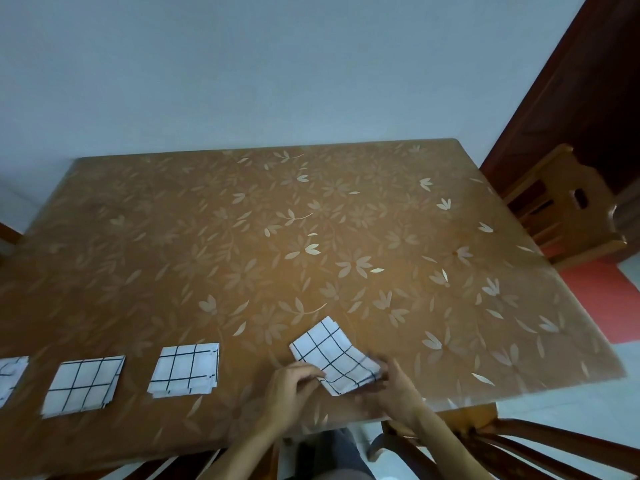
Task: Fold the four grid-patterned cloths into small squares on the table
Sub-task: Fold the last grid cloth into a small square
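Four white cloths with a black grid lie along the near edge of the table (242, 209). Three rest flat as small folded squares: one cut off at the far left (10, 375), a second cloth (85, 384) to its right, and a third cloth (187, 370) nearer the middle. The fourth cloth (334, 355) is folded small and turned at an angle, its near end lifted. My left hand (289, 388) pinches its near-left corner. My right hand (398, 386), blurred, grips its right edge.
The table has a brown cover with a pale leaf pattern. A wooden chair (561, 206) stands at the far right corner. Another chair (502, 441) is at the near right, beside my legs. A dark door frame rises at the top right.
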A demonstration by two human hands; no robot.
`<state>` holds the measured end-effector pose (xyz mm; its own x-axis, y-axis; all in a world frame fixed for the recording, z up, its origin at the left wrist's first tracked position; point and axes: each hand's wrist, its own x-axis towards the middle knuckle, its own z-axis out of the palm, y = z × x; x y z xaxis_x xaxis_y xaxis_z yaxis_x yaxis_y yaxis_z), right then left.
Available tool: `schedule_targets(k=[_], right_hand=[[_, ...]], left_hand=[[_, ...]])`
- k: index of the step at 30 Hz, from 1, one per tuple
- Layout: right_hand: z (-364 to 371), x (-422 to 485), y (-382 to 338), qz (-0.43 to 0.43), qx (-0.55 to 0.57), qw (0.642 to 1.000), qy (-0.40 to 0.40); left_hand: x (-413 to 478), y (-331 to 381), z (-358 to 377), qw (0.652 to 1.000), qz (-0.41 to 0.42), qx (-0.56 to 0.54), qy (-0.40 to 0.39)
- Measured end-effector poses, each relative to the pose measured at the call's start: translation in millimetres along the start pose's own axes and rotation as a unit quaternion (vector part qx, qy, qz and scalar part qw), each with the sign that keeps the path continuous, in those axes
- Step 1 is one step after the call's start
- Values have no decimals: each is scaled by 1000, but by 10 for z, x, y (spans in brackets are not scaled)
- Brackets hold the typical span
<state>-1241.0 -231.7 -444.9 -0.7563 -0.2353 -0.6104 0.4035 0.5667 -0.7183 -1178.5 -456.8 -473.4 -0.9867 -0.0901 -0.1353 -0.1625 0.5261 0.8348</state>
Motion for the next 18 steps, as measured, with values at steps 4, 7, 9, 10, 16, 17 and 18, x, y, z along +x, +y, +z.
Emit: schedule_targets(k=[4, 7, 9, 10, 16, 17, 18], right_hand=[[-102, -53, 3, -135, -219, 966, 31], [-65, -39, 42, -235, -335, 912, -21], [-19, -55, 18, -255, -375, 891, -36], [3, -65, 8, -259, -379, 888, -38], [121, -91, 17, -235, -334, 912, -30], [124, -98, -4, -225, -336, 914, -32], [128, -88, -6, -222, -332, 916, -32]], left_hand=[[-50, -111, -40, 999, -28, -35, -20], [-73, -182, -94, 998, -34, 0, -53], [-95, -207, -132, 995, -9, 81, -61], [-110, -210, -149, 991, 8, 124, -58], [-226, -193, -212, 973, 43, 222, -53], [-236, -195, -214, 972, 42, 223, -55], [-241, -198, -218, 973, 42, 221, -52]])
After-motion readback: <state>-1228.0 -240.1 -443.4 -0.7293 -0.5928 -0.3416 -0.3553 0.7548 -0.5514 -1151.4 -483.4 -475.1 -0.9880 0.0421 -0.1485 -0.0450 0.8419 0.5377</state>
